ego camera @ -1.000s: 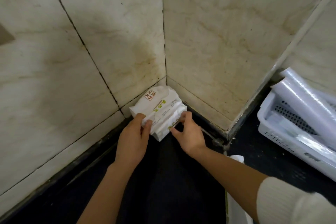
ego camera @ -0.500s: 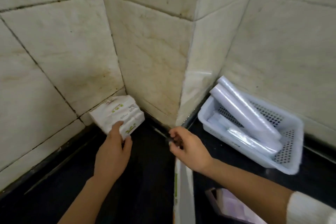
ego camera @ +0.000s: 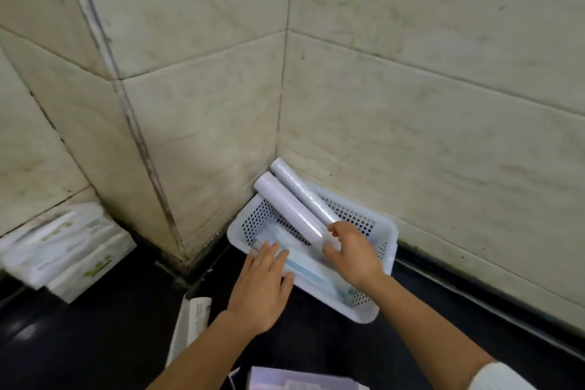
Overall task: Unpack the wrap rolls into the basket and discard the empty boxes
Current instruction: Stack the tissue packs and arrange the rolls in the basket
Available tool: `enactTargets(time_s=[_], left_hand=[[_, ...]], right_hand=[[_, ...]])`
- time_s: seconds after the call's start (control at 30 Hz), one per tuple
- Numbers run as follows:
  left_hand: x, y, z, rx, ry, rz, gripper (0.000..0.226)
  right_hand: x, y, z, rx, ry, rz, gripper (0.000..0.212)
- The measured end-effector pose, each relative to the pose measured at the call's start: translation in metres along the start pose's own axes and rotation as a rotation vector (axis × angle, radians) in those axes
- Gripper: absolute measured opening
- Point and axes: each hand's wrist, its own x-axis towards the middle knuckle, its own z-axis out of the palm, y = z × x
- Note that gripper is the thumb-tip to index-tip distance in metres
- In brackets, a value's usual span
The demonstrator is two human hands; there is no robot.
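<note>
A white perforated basket [ego camera: 387, 233] sits on the black counter in the wall corner. Two white wrap rolls lean side by side on its far-left rim, the front roll [ego camera: 285, 204] and the back roll [ego camera: 299, 188]. More wrapped rolls [ego camera: 311, 272] lie flat on the basket's bottom. My right hand [ego camera: 353, 252] is curled around the lower end of the front leaning roll. My left hand [ego camera: 262, 290] lies flat, fingers spread, over the basket's near-left rim, with its fingertips on a flat roll.
A stack of white tissue packs [ego camera: 63, 252] sits against the wall at the left. A narrow white box [ego camera: 190, 324] lies on the counter by my left wrist. A pale purple box [ego camera: 300, 380] shows at the bottom edge. A tiled pillar edge juts out left of the basket.
The view has swung right from the tissue packs to the basket. My left hand has left the tissue pack and both hands have moved to the basket; my right hand now grips a leaning roll.
</note>
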Motion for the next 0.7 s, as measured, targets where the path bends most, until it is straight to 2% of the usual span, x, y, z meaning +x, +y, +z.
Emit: enactTargets(time_s=[0.23,0.3,0.37,0.43,0.53,0.6,0.7], left_hand=[[0.009,0.007,0.024,0.090,-0.046,-0.096,0.063],[0.008,0.007,0.026,0.107,-0.062,-0.109,0.062],[0.011,0.007,0.026,0.071,-0.075,-0.145,0.065],[0.023,0.010,0.021,-0.077,-0.075,-0.223,0.074],[0.056,0.014,0.010,-0.336,0.101,-0.322,0.075],[0.085,0.015,0.006,-0.294,0.185,-0.292,0.069],[0.126,0.014,0.009,0.015,0.162,-0.136,0.066]], right_hand=[[0.046,-0.003,0.019,-0.368,-0.117,0.004,0.049],[0.054,-0.001,0.027,-0.409,-0.162,0.011,0.056],[0.061,0.002,0.031,-0.333,-0.191,0.032,0.061],[0.068,0.005,0.028,-0.186,-0.210,0.076,0.064],[0.074,0.008,0.008,0.105,-0.224,0.094,0.054],[0.079,0.010,-0.011,0.281,-0.190,0.069,0.041],[0.089,0.008,-0.045,0.340,-0.101,0.026,0.039]])
